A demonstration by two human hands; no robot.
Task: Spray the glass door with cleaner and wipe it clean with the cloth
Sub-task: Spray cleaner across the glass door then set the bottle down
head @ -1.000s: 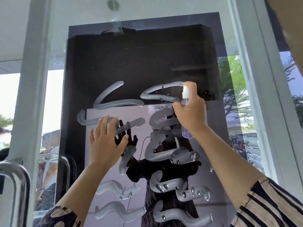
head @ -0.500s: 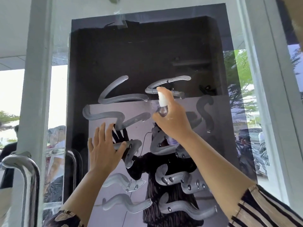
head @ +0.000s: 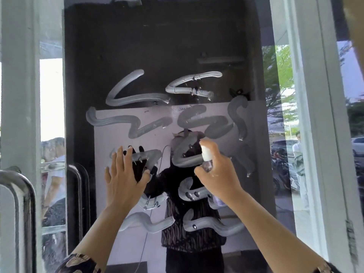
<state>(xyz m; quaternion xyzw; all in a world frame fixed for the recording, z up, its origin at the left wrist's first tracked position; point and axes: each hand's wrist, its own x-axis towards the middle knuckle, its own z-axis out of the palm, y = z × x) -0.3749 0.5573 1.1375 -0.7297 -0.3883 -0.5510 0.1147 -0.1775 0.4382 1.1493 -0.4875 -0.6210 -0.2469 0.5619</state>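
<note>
The glass door (head: 161,46) fills the view, covered with wavy grey-white smears (head: 136,97) and droplets across its middle and lower part. My right hand (head: 218,174) grips a small clear spray bottle (head: 206,156) with a white nozzle, held close to the glass and pointed at it, with one finger over the nozzle. My left hand (head: 124,178) lies flat against the glass with its fingers spread, holding nothing. No cloth is in view. A dark reflection of a person shows between my hands.
A steel pull handle (head: 21,194) stands at the lower left, with a second one (head: 78,190) behind the glass. White door frames run up the left (head: 17,95) and right (head: 311,115). Parked vehicles and people show outside on the right.
My right hand has brought the spray bottle down from the upper smears to mid-glass. More wavy smears show at the right. My left hand stays flat on the glass.
</note>
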